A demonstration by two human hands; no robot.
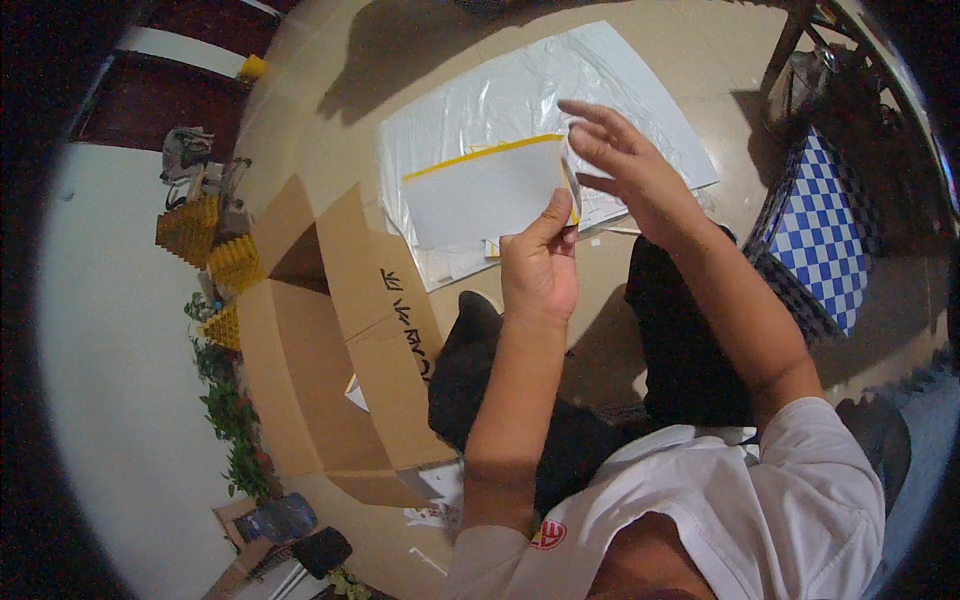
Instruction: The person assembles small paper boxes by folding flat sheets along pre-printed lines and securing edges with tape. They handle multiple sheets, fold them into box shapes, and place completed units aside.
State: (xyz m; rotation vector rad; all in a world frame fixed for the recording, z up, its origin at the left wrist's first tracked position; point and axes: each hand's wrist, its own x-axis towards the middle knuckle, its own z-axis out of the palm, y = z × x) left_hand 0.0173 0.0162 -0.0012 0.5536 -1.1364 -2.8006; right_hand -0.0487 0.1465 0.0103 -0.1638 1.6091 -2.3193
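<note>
Both raised: left hand [543,268] pinching yellow-edged sheet [475,200], right hand [628,165] loosely splayed near corner.

- Yellow-edged sheet [470,200]: paper or thin card, smooth, matt.
- Wrapping [535,112] on floor: clear plastic film, glossy, crinkled.
- Box [385,325]: brown cardboard, matt, fairly smooth flaps.
- Floor [290,130]: tile-like, smooth, slight sheen.
- Shirt [810,490]: white cloth, matt, soft creases.
- Trousers [685,350]: dark cloth, matt.
- Checked blue-white item [822,235]: cloth or plastic, can't tell from here.
</note>
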